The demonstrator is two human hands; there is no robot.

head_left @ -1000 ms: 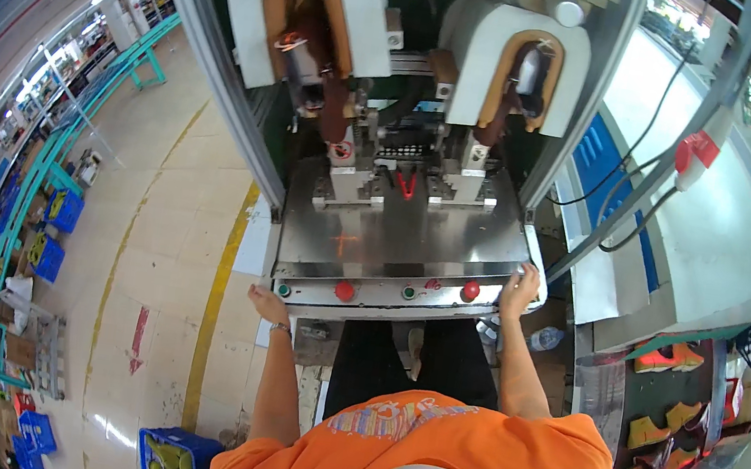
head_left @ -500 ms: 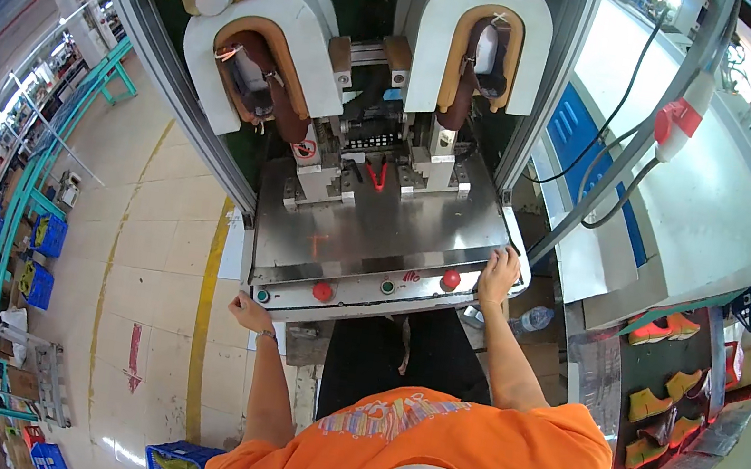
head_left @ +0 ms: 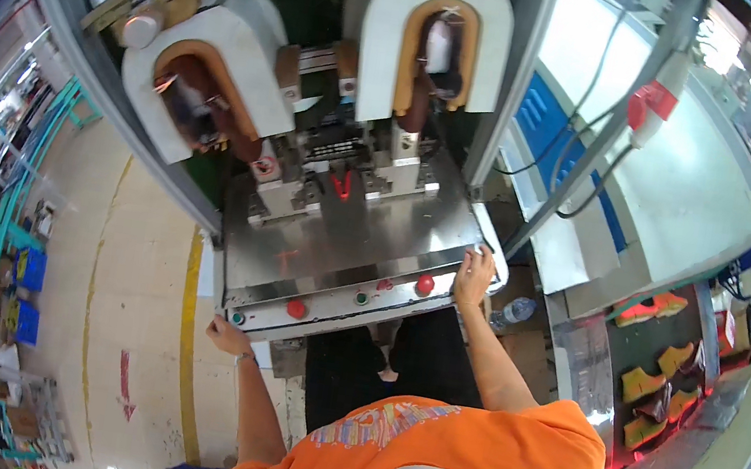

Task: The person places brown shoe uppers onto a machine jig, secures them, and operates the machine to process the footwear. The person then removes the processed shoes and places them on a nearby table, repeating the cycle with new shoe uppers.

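At the left front corner of the machine's control panel (head_left: 335, 316), my left hand (head_left: 230, 337) is curled in, close to a green button (head_left: 236, 318). What its fingers press or hold is hidden. My right hand (head_left: 475, 277) lies on the panel's right end with its fingers stretched out, beside a red button (head_left: 425, 285); whatever is under the fingers is covered. Above the steel plate, a left brown shoe upper (head_left: 192, 103) and a right brown shoe upper (head_left: 440, 52) sit in tan-lined white U-shaped moulds (head_left: 489, 54).
Red-handled pliers (head_left: 341, 184) lie on the steel plate. A second red button (head_left: 296, 308) and a green one (head_left: 362, 299) are on the panel. Right of the machine stand a white bench (head_left: 687, 202), a hanging red-and-white plug (head_left: 651, 105) and a conveyor with several shoes (head_left: 642, 384).
The whole view has shifted, so the machine appears farther left. Both hands keep their places at the panel's ends. The shoe uppers remain in the moulds.
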